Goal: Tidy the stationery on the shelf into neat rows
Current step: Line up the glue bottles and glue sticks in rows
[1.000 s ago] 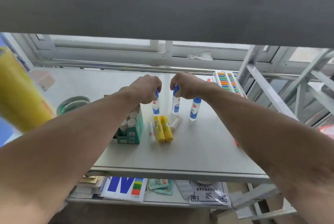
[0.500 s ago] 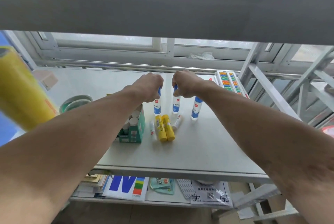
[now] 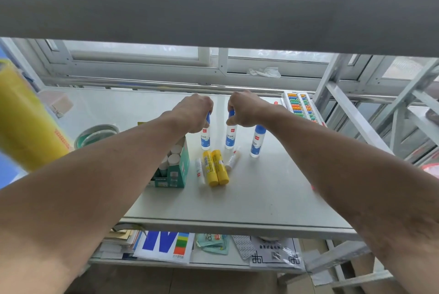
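Observation:
Three white glue bottles with blue caps stand upright in a row on the white shelf (image 3: 273,198). My left hand (image 3: 193,113) grips the cap of the left glue bottle (image 3: 205,139). My right hand (image 3: 244,110) grips the cap of the middle glue bottle (image 3: 231,138). The right glue bottle (image 3: 256,141) stands free beside them. In front lie two yellow glue sticks (image 3: 215,167) side by side, a small white tube (image 3: 199,171) to their left and another white tube (image 3: 232,159) to their right.
A green box (image 3: 178,172) of white tubes stands left of the sticks. A colourful abacus (image 3: 300,108) lies at the back right, a tape roll (image 3: 95,135) at the left, a blurred yellow roll (image 3: 26,122) far left. Papers and packets fill the lower shelf (image 3: 213,246).
Both hands stay on the caps of the two bottles; the bottles have shifted only slightly, and the view has moved a little.

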A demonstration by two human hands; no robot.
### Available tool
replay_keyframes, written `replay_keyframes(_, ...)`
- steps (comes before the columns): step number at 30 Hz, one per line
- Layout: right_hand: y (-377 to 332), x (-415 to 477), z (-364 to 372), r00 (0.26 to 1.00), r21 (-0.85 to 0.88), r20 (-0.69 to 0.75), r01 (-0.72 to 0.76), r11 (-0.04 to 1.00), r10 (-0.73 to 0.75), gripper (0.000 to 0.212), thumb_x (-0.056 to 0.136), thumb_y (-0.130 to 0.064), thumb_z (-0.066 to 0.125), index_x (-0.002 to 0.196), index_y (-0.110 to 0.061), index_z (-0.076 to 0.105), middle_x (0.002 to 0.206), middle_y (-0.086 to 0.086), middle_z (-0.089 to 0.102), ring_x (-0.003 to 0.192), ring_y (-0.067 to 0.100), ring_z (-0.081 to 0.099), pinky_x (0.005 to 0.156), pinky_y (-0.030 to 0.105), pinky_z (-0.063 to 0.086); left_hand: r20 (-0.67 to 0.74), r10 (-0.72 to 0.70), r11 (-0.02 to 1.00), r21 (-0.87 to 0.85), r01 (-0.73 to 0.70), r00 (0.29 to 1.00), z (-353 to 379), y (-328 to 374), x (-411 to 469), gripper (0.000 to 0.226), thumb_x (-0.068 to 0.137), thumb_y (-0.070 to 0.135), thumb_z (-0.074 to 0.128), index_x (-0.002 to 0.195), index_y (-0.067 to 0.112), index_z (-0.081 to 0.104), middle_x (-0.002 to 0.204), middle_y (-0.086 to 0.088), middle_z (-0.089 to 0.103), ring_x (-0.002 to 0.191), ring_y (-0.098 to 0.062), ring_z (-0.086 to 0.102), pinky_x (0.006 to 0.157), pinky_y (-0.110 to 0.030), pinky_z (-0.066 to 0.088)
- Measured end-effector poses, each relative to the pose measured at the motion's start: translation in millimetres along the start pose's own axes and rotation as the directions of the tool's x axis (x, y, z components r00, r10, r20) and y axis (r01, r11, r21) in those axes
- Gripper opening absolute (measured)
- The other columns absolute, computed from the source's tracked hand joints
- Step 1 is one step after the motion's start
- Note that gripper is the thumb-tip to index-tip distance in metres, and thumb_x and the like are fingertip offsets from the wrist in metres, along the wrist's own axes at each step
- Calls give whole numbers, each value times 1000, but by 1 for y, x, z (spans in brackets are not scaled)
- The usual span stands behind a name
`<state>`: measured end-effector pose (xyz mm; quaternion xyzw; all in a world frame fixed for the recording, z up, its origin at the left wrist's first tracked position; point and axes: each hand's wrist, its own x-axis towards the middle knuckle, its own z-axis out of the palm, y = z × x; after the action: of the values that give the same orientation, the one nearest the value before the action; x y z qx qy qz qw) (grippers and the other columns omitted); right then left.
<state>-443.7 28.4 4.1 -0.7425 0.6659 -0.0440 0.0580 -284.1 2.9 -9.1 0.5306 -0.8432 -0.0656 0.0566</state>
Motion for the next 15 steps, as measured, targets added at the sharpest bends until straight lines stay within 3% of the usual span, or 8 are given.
replay_keyframes(4,9,-2,-5,997,15,57,-45,999,44,53,81,-38,81,121,-8,64,112,9,68,99,28,63,84,41,57,18,-10,1000,7,10,1000,-2,2,-2,36,83,19,79,115,13,65,110,-10,67,87,-26,60,77,-36,56)
replay_keyframes(7,27,-8,-14,985,-40,125,-117,992,122,59,77,-47,82,119,-11,62,111,5,66,99,27,62,86,42,57,27,1,1000,-12,0,1000,-5,2,0,50,82,30,80,125,16,60,118,-8,65,96,-26,61,84,-39,55)
replay_keyframes(10,41,-17,-18,956,-79,221,-179,981,193,49,72,-42,87,100,-8,65,86,7,69,73,27,70,66,36,62,4,57,996,-68,-56,998,-9,11,5,56,81,35,79,130,18,57,127,-4,63,107,-25,61,91,-42,53)
replay_keyframes(12,42,-22,-16,951,-72,237,-186,980,198,35,74,-29,88,92,-7,67,76,8,68,61,22,68,55,29,56,-21,99,992,-81,-100,995,-7,22,9,53,82,35,79,128,19,58,126,-4,64,107,-25,60,91,-43,53)
replay_keyframes(15,41,-23,-13,980,-82,136,-135,987,146,25,75,-16,87,94,-9,73,85,5,68,76,24,65,61,31,51,-46,139,986,-91,-142,989,3,37,15,46,83,30,78,124,18,62,122,-4,66,103,-25,62,87,-38,54)
